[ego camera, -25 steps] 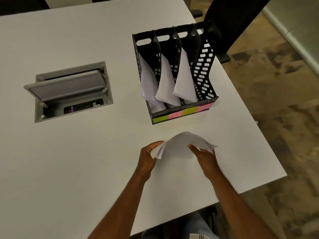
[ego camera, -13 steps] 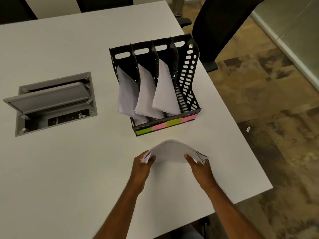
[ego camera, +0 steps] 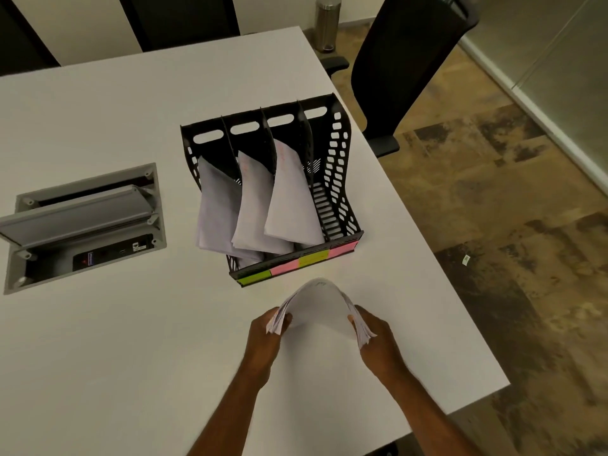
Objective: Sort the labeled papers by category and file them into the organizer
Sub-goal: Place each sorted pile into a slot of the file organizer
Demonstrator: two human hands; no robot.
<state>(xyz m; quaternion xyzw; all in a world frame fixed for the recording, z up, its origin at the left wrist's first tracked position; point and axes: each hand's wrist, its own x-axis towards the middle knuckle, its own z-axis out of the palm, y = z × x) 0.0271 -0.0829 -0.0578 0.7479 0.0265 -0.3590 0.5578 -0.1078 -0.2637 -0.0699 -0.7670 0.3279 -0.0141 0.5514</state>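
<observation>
A stack of white papers (ego camera: 318, 307) arches upward just above the white table (ego camera: 115, 357), close in front of me. My left hand (ego camera: 265, 340) grips its left edge and my right hand (ego camera: 378, 340) grips its right edge. Behind it stands a black four-slot organizer (ego camera: 335, 179) with green, pink, yellow and pink sticky labels (ego camera: 296, 264) along its front lip. White sheets (ego camera: 289, 199) lean out of the three left slots. The rightmost slot holds nothing that I can see.
A grey cable box (ego camera: 82, 222) with its lid raised is sunk into the table at the left. A black office chair (ego camera: 408, 60) stands at the table's right edge. A metal bin (ego camera: 327, 21) is on the floor beyond.
My head has pulled back, so the organizer and cable box sit lower and further left. Both hands have pressed the stack's edges closer together, and it bows up higher.
</observation>
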